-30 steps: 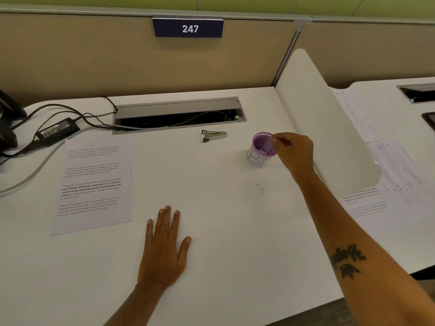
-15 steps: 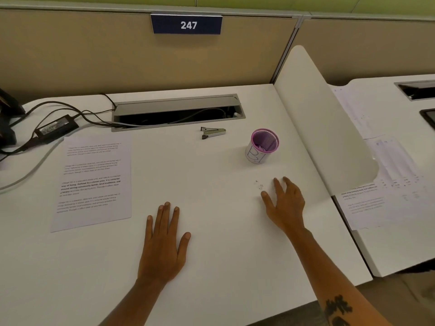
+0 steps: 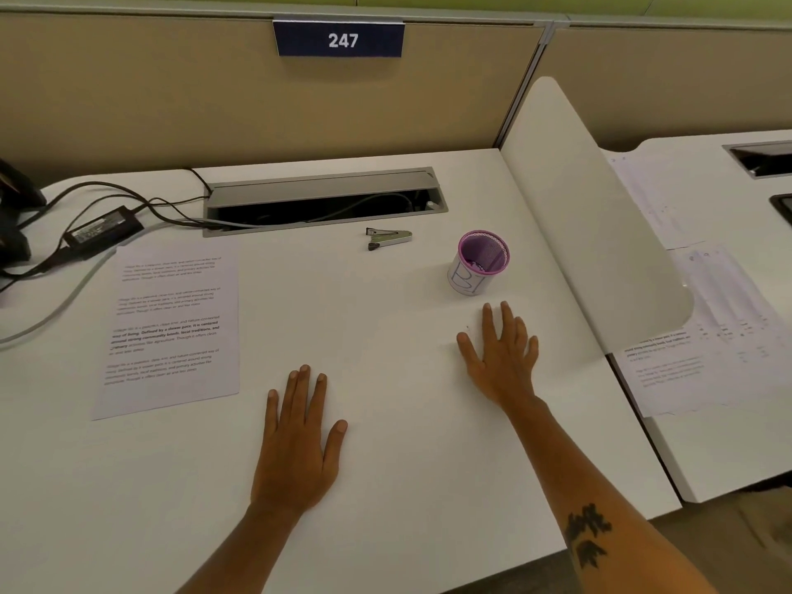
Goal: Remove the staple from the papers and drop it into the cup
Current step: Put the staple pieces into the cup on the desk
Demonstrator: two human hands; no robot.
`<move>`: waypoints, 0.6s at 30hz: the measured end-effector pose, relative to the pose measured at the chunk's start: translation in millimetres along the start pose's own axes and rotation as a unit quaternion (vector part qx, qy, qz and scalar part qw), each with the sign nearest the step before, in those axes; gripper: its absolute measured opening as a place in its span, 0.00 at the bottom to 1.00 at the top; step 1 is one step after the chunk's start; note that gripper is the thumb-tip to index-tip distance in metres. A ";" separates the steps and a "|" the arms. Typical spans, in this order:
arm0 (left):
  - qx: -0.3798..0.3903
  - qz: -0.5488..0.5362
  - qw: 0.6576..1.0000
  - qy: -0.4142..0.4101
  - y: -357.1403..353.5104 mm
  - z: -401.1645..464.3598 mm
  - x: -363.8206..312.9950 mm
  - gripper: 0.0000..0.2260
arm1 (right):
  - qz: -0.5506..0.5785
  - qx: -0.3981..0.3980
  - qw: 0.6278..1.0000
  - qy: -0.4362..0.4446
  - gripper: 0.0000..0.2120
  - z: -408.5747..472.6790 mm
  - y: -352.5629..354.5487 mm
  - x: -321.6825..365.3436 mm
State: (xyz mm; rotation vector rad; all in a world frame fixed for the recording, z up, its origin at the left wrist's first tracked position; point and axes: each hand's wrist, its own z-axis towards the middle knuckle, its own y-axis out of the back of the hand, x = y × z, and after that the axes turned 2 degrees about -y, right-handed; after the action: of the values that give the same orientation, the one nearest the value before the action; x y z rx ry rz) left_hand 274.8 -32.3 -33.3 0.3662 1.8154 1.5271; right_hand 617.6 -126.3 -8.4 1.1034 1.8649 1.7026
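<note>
Currently two hands flat on the desk (image 3: 385, 529), palms down, both empty. Left hand (image 3: 300, 443) is nearest, fingers close together and thumb out, resting on bare desktop with clear surface all round it. Right hand (image 3: 501, 358) sits further out, fingers splayed, released and gripping nothing; its fingertips stop just short of the cup (image 3: 478, 263).

One cup: purple mesh with a white paper label, upright, near the white divider (image 3: 600, 233) on the right. Can't tell whether the staple is inside; something small shows at the bottom but it's too blurry to call.

One sheet of papers (image 3: 171, 332) lies flat to the left, well apart from both hands, printed side up. One staple remover (image 3: 388, 238) lies beyond the hands, between the cup and the cable slot (image 3: 325, 203).

Far left: one power brick (image 3: 103, 227) with cables. Back panel carries one sign (image 3: 338, 39) reading 247. More sheets (image 3: 707, 336) on the neighbouring desk past the divider.
</note>
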 end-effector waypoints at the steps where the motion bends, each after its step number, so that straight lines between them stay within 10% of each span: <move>1: 0.002 0.003 1.000 0.000 -0.2 -0.1 0.2 0.33 | -0.014 0.010 1.000 0.009 0.39 2.7 2.2 -2.6; 18: 0.001 -0.004 1.000 0.002 1.2 0.1 -0.3 0.33 | -0.050 0.043 0.992 0.109 0.35 8.5 16.7 -15.0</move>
State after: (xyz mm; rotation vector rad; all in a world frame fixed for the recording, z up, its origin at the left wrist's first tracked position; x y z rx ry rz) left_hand 274.8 -32.1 -32.0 0.3577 1.8199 1.5213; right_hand 637.9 -132.7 2.6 0.8676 2.1062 1.7598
